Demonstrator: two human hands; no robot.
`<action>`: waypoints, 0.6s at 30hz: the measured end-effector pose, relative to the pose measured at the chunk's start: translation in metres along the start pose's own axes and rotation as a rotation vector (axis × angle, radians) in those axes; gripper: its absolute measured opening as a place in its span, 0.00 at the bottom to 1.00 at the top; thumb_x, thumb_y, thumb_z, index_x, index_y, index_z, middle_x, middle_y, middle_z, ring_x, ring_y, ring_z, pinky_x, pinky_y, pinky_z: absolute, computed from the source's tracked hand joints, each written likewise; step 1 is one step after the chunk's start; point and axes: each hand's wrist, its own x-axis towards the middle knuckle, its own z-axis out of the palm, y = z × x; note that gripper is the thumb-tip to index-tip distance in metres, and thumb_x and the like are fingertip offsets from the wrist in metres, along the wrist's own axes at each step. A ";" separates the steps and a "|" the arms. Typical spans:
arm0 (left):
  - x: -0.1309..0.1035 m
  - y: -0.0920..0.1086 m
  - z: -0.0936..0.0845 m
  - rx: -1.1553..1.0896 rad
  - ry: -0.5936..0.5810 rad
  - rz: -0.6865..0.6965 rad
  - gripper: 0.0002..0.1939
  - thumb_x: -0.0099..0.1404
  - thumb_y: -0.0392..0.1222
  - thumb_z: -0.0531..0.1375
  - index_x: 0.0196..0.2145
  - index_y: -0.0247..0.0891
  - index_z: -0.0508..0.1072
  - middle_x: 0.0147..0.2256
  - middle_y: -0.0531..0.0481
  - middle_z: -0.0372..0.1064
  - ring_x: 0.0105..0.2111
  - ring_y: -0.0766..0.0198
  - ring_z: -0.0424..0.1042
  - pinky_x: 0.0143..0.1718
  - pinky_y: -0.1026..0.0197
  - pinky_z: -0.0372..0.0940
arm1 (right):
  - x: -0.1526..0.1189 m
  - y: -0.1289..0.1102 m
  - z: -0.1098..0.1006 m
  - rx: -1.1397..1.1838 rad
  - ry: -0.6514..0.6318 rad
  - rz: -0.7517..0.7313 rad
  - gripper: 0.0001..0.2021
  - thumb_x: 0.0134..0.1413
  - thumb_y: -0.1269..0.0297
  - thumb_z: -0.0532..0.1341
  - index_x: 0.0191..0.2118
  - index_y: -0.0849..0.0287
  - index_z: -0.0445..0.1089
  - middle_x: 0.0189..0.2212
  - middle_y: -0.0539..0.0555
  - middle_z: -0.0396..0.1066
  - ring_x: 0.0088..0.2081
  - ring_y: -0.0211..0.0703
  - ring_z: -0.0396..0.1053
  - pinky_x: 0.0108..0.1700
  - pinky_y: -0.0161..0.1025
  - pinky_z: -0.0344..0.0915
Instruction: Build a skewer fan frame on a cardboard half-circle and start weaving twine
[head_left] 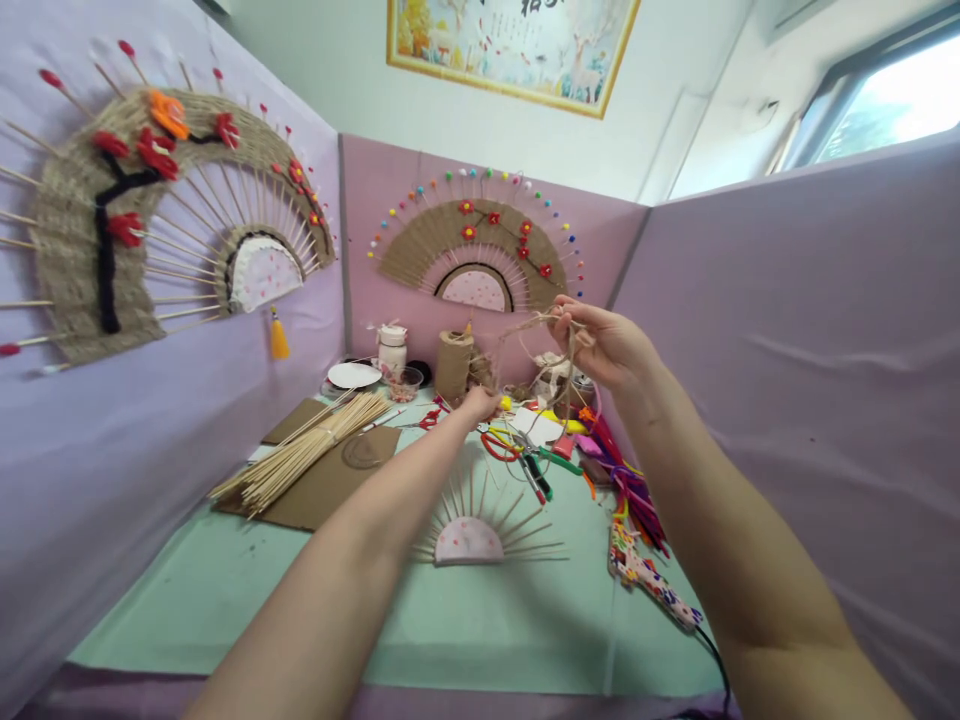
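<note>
My right hand (pixel 600 340) is raised above the right side of the table, its fingers pinched on thin brown twine (pixel 571 365) that hangs in loose loops. My left hand (pixel 480 402) reaches forward near the twine spool (pixel 454 368); its fingers look closed, but what they hold is too small to make out. Below my hands, a half-round pink piece with dots (pixel 469 541) lies on the table, with thin sticks fanning out from its curved edge.
On the green table (pixel 300 610), a bundle of sticks (pixel 319 450) rests on cardboard (pixel 300 505) at left. Pliers (pixel 532 465), red-handled scissors (pixel 429 420) and a patterned glue gun (pixel 649 580) lie about. Decorated fans (pixel 112 270) hang on the partitions.
</note>
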 end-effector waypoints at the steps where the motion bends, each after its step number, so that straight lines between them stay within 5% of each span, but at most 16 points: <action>1: 0.005 0.006 -0.004 0.038 0.014 -0.011 0.18 0.67 0.45 0.60 0.51 0.34 0.69 0.48 0.42 0.69 0.44 0.58 0.71 0.44 0.51 0.70 | 0.004 0.000 -0.006 0.018 0.009 -0.010 0.13 0.45 0.83 0.61 0.35 0.59 0.65 0.27 0.48 0.66 0.25 0.29 0.68 0.25 0.22 0.73; 3: 0.016 0.024 -0.015 0.102 0.059 -0.002 0.19 0.68 0.47 0.58 0.53 0.36 0.68 0.51 0.42 0.67 0.46 0.57 0.71 0.46 0.49 0.70 | 0.013 0.002 -0.019 0.041 0.044 -0.019 0.14 0.44 0.84 0.61 0.35 0.59 0.65 0.27 0.48 0.65 0.24 0.28 0.68 0.25 0.22 0.72; 5: 0.026 0.048 -0.029 0.136 0.111 0.051 0.12 0.69 0.43 0.57 0.45 0.31 0.71 0.43 0.43 0.71 0.38 0.64 0.71 0.38 0.58 0.69 | 0.021 0.010 -0.030 0.043 0.098 -0.004 0.14 0.43 0.84 0.61 0.35 0.60 0.65 0.27 0.48 0.65 0.24 0.28 0.67 0.25 0.21 0.71; 10: 0.034 0.103 -0.062 0.157 0.140 0.176 0.08 0.63 0.31 0.61 0.26 0.32 0.68 0.23 0.53 0.66 0.19 0.77 0.56 0.21 0.70 0.47 | 0.032 0.035 -0.042 0.062 0.232 0.045 0.11 0.47 0.83 0.57 0.34 0.61 0.64 0.25 0.48 0.63 0.21 0.27 0.64 0.23 0.22 0.69; 14: 0.021 0.110 -0.081 0.125 0.079 0.211 0.07 0.60 0.29 0.61 0.27 0.33 0.67 0.20 0.56 0.62 0.17 0.78 0.54 0.19 0.71 0.41 | 0.032 0.034 -0.051 0.090 0.273 -0.004 0.12 0.48 0.83 0.56 0.34 0.60 0.63 0.23 0.46 0.63 0.20 0.27 0.62 0.21 0.22 0.67; 18: 0.006 0.091 -0.100 0.096 0.083 0.198 0.10 0.57 0.34 0.66 0.27 0.34 0.66 0.19 0.58 0.59 0.16 0.79 0.52 0.17 0.71 0.40 | 0.025 0.019 -0.063 0.122 0.298 -0.086 0.12 0.47 0.83 0.56 0.34 0.58 0.62 0.21 0.44 0.62 0.20 0.26 0.62 0.21 0.20 0.66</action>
